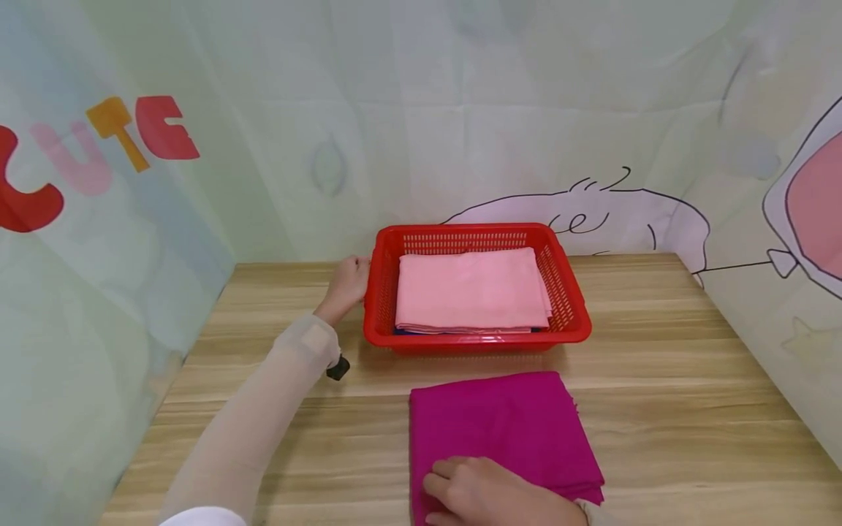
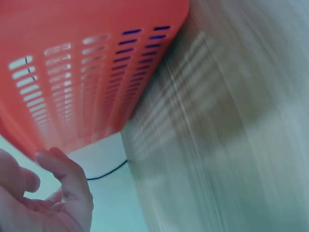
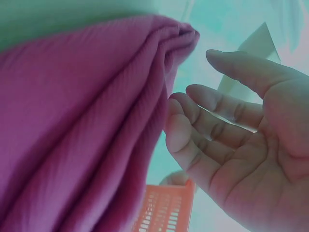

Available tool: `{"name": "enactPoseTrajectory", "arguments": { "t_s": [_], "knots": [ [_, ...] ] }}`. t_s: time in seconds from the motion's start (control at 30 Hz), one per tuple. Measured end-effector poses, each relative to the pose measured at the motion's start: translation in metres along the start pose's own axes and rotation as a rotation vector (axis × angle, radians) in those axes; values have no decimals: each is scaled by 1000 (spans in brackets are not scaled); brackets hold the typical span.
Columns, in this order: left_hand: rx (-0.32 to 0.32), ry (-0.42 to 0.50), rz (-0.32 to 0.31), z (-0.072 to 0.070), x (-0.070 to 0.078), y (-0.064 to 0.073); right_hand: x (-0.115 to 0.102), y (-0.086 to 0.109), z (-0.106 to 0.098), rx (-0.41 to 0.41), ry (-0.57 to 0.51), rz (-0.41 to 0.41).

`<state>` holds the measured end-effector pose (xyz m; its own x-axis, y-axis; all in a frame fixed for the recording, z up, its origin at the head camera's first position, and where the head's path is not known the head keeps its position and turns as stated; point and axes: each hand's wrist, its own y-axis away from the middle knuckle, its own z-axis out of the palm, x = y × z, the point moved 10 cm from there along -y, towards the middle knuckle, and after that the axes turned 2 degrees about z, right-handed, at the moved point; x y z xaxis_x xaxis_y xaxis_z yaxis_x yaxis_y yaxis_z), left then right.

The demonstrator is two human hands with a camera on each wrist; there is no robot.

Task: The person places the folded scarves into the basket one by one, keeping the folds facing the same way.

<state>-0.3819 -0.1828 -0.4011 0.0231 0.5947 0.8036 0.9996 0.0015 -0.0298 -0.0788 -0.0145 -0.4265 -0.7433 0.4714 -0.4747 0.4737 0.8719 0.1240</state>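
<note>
My left hand (image 1: 349,281) is beside the left end of a red perforated plastic basket (image 1: 473,339). In the left wrist view, its loosely bent fingers (image 2: 72,176) are at the basket's rim, and I see nothing pinched between them and the thumb. A folded pink cloth (image 1: 470,288) lies in the basket, over a dark blue layer that shows only as a thin edge. In front is a folded magenta cloth (image 1: 506,420) on the table. My right hand (image 1: 490,493) is over its near left part; the right wrist view shows relaxed fingers (image 3: 217,104) next to the folded edge.
The wood-grain table (image 1: 671,380) runs back to a printed fabric backdrop (image 1: 408,124), which also stands along both sides. The basket sits near the back edge, with the magenta cloth closer to me.
</note>
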Motion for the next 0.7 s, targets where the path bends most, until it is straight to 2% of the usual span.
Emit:
{"name": "enactPoseTrajectory", "arguments": {
  "t_s": [0.27,0.57,0.7],
  "knots": [
    [-14,158,-81,-8,-19,7,10,11,-17,92,-8,49],
    [-38,175,-72,-10,-19,18,25,22,-34,149,-21,108],
    [-59,165,-64,-9,-18,24,30,30,-42,208,-5,104]
  ]
}}
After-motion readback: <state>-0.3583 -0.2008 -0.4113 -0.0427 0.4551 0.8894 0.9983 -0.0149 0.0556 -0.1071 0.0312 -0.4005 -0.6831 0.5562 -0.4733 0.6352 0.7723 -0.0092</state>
